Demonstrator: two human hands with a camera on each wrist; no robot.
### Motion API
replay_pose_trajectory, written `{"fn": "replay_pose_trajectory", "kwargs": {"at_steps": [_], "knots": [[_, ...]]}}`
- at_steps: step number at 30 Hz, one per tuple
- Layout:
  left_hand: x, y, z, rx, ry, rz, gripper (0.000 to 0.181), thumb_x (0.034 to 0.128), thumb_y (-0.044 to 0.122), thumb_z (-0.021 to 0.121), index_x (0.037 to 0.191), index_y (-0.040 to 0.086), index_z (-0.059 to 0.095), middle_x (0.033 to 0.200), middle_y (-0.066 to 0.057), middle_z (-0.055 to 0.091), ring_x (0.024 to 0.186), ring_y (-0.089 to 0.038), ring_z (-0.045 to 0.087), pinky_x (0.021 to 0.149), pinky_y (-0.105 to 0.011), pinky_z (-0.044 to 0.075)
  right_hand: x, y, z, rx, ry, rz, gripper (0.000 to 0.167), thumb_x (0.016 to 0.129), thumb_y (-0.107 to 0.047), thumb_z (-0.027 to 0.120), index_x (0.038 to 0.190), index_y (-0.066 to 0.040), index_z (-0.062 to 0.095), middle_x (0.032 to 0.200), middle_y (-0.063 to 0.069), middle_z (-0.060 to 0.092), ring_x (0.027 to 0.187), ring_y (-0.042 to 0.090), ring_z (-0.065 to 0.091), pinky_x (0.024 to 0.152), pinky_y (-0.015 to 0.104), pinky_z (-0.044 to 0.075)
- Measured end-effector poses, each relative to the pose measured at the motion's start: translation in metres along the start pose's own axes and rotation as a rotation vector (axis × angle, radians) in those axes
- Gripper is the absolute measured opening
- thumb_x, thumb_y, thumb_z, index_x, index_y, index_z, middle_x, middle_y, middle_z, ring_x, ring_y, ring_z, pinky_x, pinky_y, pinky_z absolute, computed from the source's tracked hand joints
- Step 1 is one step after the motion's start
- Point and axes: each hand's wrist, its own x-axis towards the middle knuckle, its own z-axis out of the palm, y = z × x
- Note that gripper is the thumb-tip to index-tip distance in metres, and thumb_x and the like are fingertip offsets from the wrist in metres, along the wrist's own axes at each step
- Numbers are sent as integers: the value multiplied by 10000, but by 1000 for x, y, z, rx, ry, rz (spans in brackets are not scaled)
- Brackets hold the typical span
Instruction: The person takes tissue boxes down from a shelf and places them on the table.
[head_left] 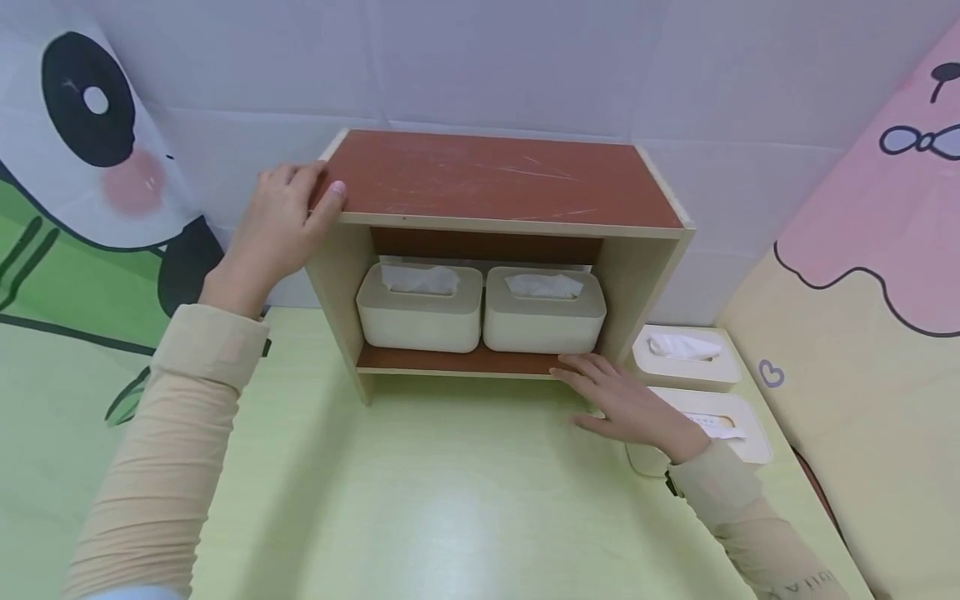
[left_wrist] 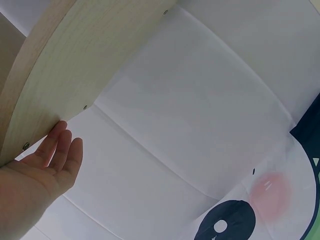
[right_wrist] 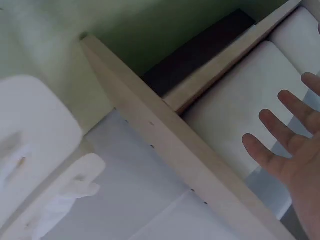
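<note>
A small wooden shelf (head_left: 510, 179) with a scratched reddish-brown top stands on the table. My left hand (head_left: 281, 225) grips its upper left corner, thumb over the top. In the left wrist view, that hand's fingers (left_wrist: 60, 150) touch the pale side panel (left_wrist: 85, 65); the thumb is hidden. Inside the shelf, two cream tissue boxes stand side by side, a left one (head_left: 420, 321) and a right one (head_left: 543, 321). My right hand (head_left: 626, 404) is at the shelf's lower right front, fingers spread and holding nothing. In the right wrist view its fingers (right_wrist: 295, 137) extend before the boxes.
Right of the shelf, two more tissue boxes lie on the table, one behind (head_left: 686, 367) and one in front (head_left: 750, 425), partly covered by my right hand. The pale table (head_left: 442, 483) meets a cloth-covered wall (head_left: 510, 67) behind and a printed panel (head_left: 862, 358) at right.
</note>
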Motion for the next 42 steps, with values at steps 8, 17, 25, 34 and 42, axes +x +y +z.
{"fn": "replay_pose_trajectory", "kwargs": {"at_steps": [8,17,25,34,42], "knots": [[0,-3,0,-19,9,10,627,945,453,261,1423,50,298,1376,-250,357,1243,-426,285,985,-561,261,30,2,-18,-103,13,-8,652,855,-397,589,1394,-118,352,1422,143,360,1289,368,331,980,554,332],[0,-3,-1,-4,11,12,626,944,453,258,1421,49,300,1371,-254,364,1237,-430,291,987,-559,258,58,14,-39,-125,85,4,674,850,-392,595,1393,-88,335,1415,166,349,1307,398,298,999,564,301],[0,-2,-2,-13,16,17,628,944,452,263,1418,43,306,1369,-259,365,1242,-429,285,990,-561,256,79,28,-46,-137,93,24,684,841,-387,609,1388,-75,342,1424,198,327,1310,407,286,1063,569,204],[1,-2,-1,-17,25,23,625,941,456,270,1416,52,315,1367,-250,371,1229,-422,298,981,-563,271,103,35,-53,-97,-13,149,742,846,-445,589,1431,-111,277,1482,173,223,1345,398,213,1041,575,250],[-1,-2,0,-11,21,19,627,942,459,269,1413,47,320,1363,-254,374,1244,-423,295,999,-563,264,117,46,-50,13,-150,261,822,821,-544,564,1465,-196,190,1524,129,125,1387,391,105,1079,569,170]]}}
